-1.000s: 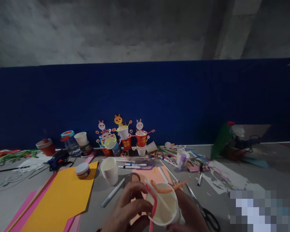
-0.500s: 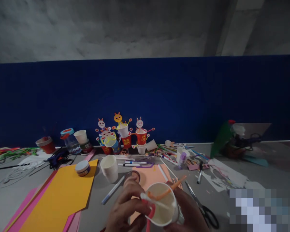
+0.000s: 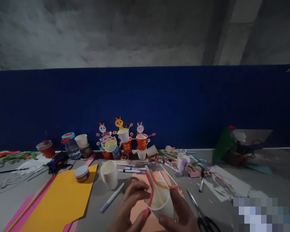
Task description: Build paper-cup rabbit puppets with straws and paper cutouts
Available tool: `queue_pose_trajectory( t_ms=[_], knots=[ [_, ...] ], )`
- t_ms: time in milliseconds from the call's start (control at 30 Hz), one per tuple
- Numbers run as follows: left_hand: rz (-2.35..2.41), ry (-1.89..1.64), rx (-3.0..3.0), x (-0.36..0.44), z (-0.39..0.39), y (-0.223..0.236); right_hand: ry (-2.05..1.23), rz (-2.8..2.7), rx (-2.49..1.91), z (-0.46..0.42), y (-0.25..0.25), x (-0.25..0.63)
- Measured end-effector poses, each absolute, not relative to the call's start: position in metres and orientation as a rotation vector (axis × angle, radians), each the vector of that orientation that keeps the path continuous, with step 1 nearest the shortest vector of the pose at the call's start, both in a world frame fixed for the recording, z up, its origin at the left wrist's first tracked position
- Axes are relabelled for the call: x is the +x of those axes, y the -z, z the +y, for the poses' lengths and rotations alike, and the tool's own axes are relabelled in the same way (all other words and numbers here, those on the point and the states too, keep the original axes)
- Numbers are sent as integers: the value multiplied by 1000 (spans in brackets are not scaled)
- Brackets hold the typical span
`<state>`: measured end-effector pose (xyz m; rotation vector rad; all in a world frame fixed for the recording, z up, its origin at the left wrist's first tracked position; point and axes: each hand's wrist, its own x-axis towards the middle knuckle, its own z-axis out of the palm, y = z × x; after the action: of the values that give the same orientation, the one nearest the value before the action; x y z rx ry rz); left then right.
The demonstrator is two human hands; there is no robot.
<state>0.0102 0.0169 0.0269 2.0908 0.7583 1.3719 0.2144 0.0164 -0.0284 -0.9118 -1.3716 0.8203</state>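
Low in the middle of the view I hold a white paper cup (image 3: 160, 203) between both hands. A red pipe cleaner (image 3: 150, 191) and an orange pipe cleaner (image 3: 163, 185) stick out of it. My left hand (image 3: 129, 207) pinches the red pipe cleaner at the cup's left rim. My right hand (image 3: 181, 212) wraps the cup's right side and bottom. Under the hands lies a peach sheet of paper (image 3: 146, 219).
Orange card (image 3: 60, 199) over pink sheets lies at the left, with a small lidded jar (image 3: 81, 173) and a stack of white cups (image 3: 109, 174). Decorated cup figures (image 3: 125, 141) stand against the blue wall. Markers (image 3: 132, 168), scissors (image 3: 203, 216), scraps and pipe cleaners (image 3: 12, 156) litter the table.
The cup has tilted more upright and turned in my hands. The red pipe cleaner now stands higher at the rim, and my left fingers have shifted along it. The view dipped slightly.
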Motion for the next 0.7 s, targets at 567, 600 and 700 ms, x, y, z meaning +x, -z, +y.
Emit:
queue_pose_trajectory(
  t_ms=[567,600,700],
  knots=[
    [882,-1587,928,39,44,33,-1021,-993,-918,54,65,164],
    [873,-1587,931,40,43,37,-1027,-981,-912,54,66,161],
    [819,-1543,927,41,43,45,-1060,-962,-918,50,63,155]
  ],
)
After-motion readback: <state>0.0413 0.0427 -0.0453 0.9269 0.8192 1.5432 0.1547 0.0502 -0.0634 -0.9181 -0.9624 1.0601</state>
